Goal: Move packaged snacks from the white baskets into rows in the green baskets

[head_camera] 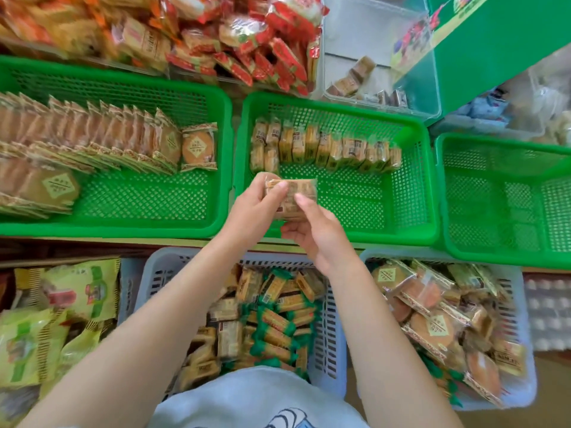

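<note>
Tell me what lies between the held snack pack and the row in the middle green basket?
Head view: only bare green mesh floor separates the snack pack from the row.

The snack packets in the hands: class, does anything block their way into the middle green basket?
No. Both hands, left hand and right hand, hold the snack packets over the middle green basket, whose front floor is bare below the back row.

Bright green everywhere up top: the middle green basket (414, 186) shows a fine lattice of holes, and so does the left green basket (197, 97). Inside the middle one, a row of packets (324, 148) in golden yellow with dark barcode stripes. At the lower centre of the frame, the white basket (330, 344) looks pale, faintly bluish, with slotted walls, stuffed with tan wrappers with green crimped ends. Upper centre, a heap of red packets (262, 47).
</note>
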A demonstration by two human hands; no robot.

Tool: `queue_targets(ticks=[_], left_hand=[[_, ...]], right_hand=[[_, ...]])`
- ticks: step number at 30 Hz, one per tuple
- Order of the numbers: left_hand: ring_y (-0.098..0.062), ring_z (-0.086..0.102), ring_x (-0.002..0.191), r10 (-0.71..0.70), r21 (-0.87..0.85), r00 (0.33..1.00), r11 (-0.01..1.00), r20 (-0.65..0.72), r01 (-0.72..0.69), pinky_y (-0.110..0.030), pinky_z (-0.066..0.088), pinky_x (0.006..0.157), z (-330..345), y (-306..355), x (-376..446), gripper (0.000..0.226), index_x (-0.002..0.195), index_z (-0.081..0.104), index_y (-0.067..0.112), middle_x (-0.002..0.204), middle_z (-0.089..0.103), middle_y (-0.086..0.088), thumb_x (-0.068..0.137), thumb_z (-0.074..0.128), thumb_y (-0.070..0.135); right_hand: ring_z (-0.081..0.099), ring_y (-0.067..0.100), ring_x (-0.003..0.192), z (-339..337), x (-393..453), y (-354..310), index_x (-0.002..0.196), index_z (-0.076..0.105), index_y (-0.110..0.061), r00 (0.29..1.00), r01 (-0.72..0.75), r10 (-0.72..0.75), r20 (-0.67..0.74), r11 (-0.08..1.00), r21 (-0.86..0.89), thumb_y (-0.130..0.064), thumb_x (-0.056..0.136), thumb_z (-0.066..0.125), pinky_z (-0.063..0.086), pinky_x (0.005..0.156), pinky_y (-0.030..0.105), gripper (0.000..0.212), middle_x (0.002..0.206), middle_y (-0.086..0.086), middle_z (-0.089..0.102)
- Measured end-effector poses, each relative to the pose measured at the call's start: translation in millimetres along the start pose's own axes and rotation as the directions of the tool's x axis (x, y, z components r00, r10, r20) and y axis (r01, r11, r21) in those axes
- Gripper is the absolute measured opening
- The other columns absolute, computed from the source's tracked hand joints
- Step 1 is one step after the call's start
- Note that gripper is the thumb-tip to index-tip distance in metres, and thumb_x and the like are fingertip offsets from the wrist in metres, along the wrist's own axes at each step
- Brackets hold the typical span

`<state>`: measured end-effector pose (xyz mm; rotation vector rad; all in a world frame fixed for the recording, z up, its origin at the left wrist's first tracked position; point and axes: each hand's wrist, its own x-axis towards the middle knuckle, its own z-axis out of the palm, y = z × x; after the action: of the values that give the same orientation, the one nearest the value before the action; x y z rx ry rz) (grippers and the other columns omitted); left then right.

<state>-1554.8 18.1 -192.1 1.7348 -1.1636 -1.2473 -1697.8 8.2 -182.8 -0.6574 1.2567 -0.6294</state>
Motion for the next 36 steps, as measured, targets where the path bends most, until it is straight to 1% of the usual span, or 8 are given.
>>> queue_targets(ticks=[3, 7, 12, 16, 21, 23, 26, 36], left_hand=[[-0.027, 0.047, 0.127, 0.181, 0.587, 0.969, 0.808, -0.168, -0.049, -0.044, 0.033, 0.103, -4.2, -26.3, 19.9, 0.058, 0.136, 0.054, 0.02, 0.135, 0.056, -0.01, 0.1, 0.023, 0.054], [-0.022, -0.007, 0.155, 0.127, 0.785, 0.991, 0.617, -0.036, -0.05, -0.047, 0.007, 0.124, -6.0, -57.0, 30.4, 0.061, 0.16, 0.017, 0.023, 0.169, -0.003, -0.004, 0.105, 0.033, 0.044], [-0.021, -0.014, 0.154, 0.137, 0.786, 0.99, 0.615, -0.031, -0.06, -0.049, 0.008, 0.124, -6.8, -58.9, 30.8, 0.059, 0.159, 0.022, 0.021, 0.168, -0.01, -0.003, 0.104, 0.031, 0.043], [-0.02, -0.017, 0.153, 0.103, 0.792, 0.994, 0.609, -0.028, -0.041, -0.054, 0.013, 0.122, -6.3, -58.4, 31.8, 0.06, 0.155, 0.031, 0.02, 0.168, -0.014, -0.003, 0.104, 0.025, 0.05], [-0.022, -0.014, 0.154, 0.114, 0.804, 0.993, 0.594, -0.031, -0.043, -0.056, 0.018, 0.119, -4.5, -61.2, 32.2, 0.059, 0.15, 0.04, 0.02, 0.168, -0.012, -0.005, 0.103, 0.027, 0.052], [-0.023, -0.015, 0.154, 0.114, 0.812, 0.993, 0.582, -0.027, -0.045, -0.056, 0.019, 0.118, -4.0, -62.4, 32.6, 0.058, 0.148, 0.042, 0.021, 0.168, -0.013, -0.005, 0.102, 0.031, 0.052], [-0.024, -0.017, 0.154, 0.098, 0.83, 0.995, 0.556, -0.014, -0.043, -0.057, 0.02, 0.117, -4.2, -62.4, 33.6, 0.059, 0.149, 0.04, 0.023, 0.167, -0.016, -0.006, 0.1, 0.034, 0.055], [-0.023, -0.02, 0.153, 0.077, 0.828, 0.997, 0.558, 0.014, -0.055, -0.058, 0.019, 0.118, -6.7, -57.9, 33.0, 0.068, 0.153, 0.034, 0.024, 0.167, -0.02, -0.005, 0.098, 0.032, 0.063]], right_hand=[[0.074, 0.025, 0.078, -7.2, 29.6, -8.5, 0.126, 0.048, -0.009, 0.977, 0.006, -0.019, -0.211, 0.998, -0.06, -0.027, 0.094, 0.071, 0.061, 0.072, 0.034, 0.044, 0.106, 0.012, 0.071], [0.075, 0.026, 0.08, -20.6, 82.2, -11.2, 0.117, 0.038, -0.016, 0.888, -0.074, -0.074, -0.453, 0.951, -0.301, -0.032, 0.088, 0.075, 0.064, 0.07, 0.038, 0.05, 0.111, 0.01, 0.064], [0.062, 0.024, 0.103, -2.3, 129.0, -4.3, 0.125, 0.036, -0.015, 0.877, -0.069, -0.171, -0.449, 0.879, -0.471, -0.044, 0.084, 0.076, 0.058, 0.089, 0.044, 0.065, 0.127, 0.007, 0.053], [0.054, 0.021, 0.099, 13.5, 144.2, 6.2, 0.133, 0.042, -0.015, 0.894, -0.057, -0.194, -0.404, 0.846, -0.531, -0.047, 0.089, 0.07, 0.045, 0.085, 0.032, 0.061, 0.127, 0.006, 0.047], [0.058, 0.028, 0.122, 15.2, 152.8, 18.0, 0.154, 0.026, -0.026, 0.92, -0.188, 0.071, -0.385, 0.943, -0.275, -0.053, 0.092, 0.065, 0.054, 0.096, 0.044, 0.079, 0.148, 0.005, 0.046], [0.069, 0.034, 0.104, 22.0, 154.9, 13.4, 0.155, 0.018, -0.031, 0.932, -0.207, 0.187, -0.311, 0.978, -0.035, -0.049, 0.094, 0.065, 0.06, 0.087, 0.05, 0.079, 0.146, 0.013, 0.048], [0.07, 0.031, 0.085, 29.4, 162.5, -2.3, 0.157, 0.015, -0.021, 0.943, -0.161, 0.172, -0.284, 0.985, 0.063, -0.043, 0.098, 0.06, 0.062, 0.08, 0.044, 0.077, 0.145, 0.021, 0.05], [0.074, 0.027, 0.09, 18.6, 150.7, -17.9, 0.16, -0.006, -0.026, 0.956, -0.231, 0.174, -0.238, 0.943, -0.238, -0.059, 0.093, 0.059, 0.061, 0.082, 0.046, 0.099, 0.129, 0.019, 0.063]])
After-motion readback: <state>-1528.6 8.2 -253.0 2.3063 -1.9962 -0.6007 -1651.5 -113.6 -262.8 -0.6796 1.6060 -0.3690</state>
